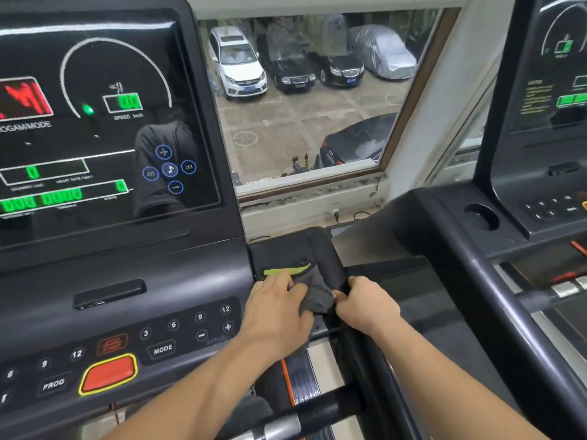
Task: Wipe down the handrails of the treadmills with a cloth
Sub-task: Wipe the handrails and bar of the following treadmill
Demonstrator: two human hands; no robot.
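Observation:
A dark grey cloth (317, 299) is bunched between both hands at the right end of the near treadmill's console (133, 315). My left hand (275, 309) presses on its left side, fingers curled over it. My right hand (365, 304) pinches its right edge against the black side handrail (368, 354), which runs down toward me. A black crossbar handrail with a silver grip sensor (305, 417) lies below my forearms. Most of the cloth is hidden under my hands.
A second treadmill's console (540, 173) and its handrail (495, 281) stand to the right, with a narrow gap between the machines. Behind is a window (311, 100) over a car park. The near console carries buttons and a red stop button (109, 373).

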